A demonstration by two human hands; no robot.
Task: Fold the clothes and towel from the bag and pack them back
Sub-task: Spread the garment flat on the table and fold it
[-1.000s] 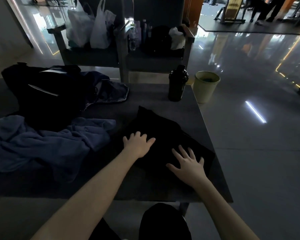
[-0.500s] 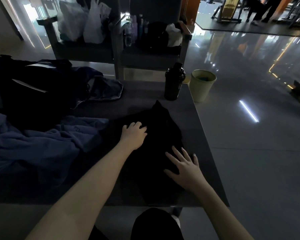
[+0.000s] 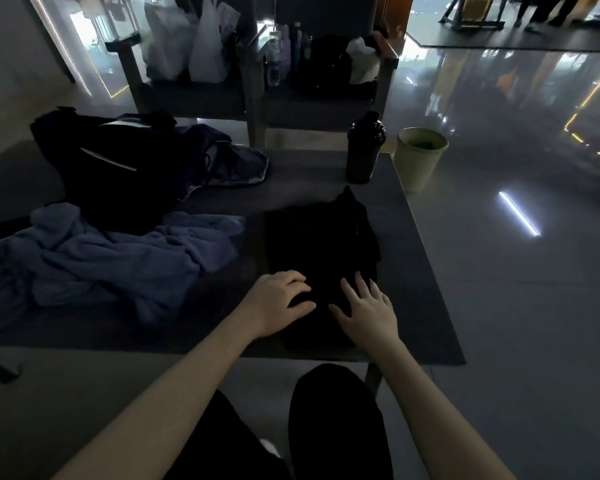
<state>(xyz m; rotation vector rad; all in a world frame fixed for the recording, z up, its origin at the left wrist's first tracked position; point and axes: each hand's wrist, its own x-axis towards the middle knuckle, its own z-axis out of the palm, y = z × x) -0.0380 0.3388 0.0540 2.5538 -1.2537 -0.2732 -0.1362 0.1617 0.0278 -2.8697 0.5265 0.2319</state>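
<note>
Working on the black garment (image 3: 319, 244), folded into a narrow strip on the tabletop (image 3: 413, 289), just this side of the black bottle (image 3: 364, 150) and lengthwise in line with it. Pressing its near end with the right hand (image 3: 368, 308), flat, fingers spread. Curling the left hand (image 3: 278, 303) alongside, apparently pinching a fold. Probably next: folding the near end away toward the bottle. Blue towel (image 3: 111, 258) and bag (image 3: 118, 168) well left of the bottle.

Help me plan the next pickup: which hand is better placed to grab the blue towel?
Left. The left hand rests on the left side of the black garment, nearest the blue towel crumpled beside it. The right hand lies flat further right and would have to cross over.
</note>
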